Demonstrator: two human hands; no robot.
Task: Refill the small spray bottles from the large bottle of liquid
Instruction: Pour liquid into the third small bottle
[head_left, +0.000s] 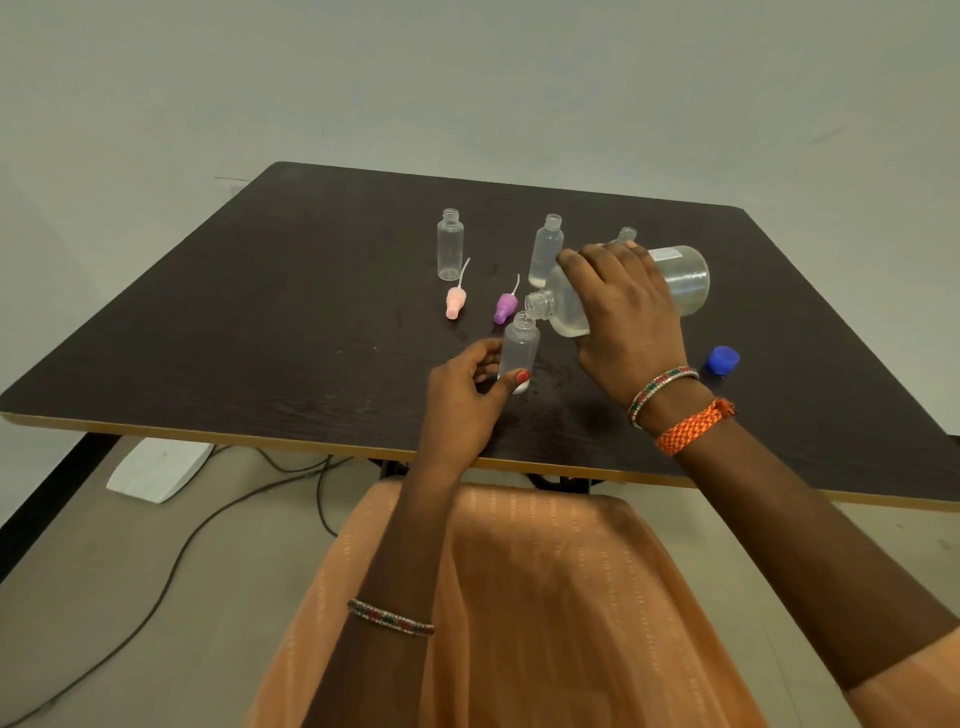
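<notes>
My right hand (626, 317) grips the large clear bottle (685, 278), tipped on its side with its open mouth just above a small frosted bottle (519, 348). My left hand (467, 389) holds that small bottle upright near its base on the dark table (260, 338). Another small bottle (545, 249) stands behind with a little liquid at the bottom. An empty clear one (450, 243) stands further left. A third bottle's neck (627, 235) shows behind the large bottle. A pink spray top (455, 301) and a purple spray top (505, 306) lie on the table.
A blue cap (723, 360) lies on the table to the right of my right wrist. Small wet spots mark the table around the held bottle. Below the table's front edge are cables (218, 519) and a white object (156, 467) on the floor.
</notes>
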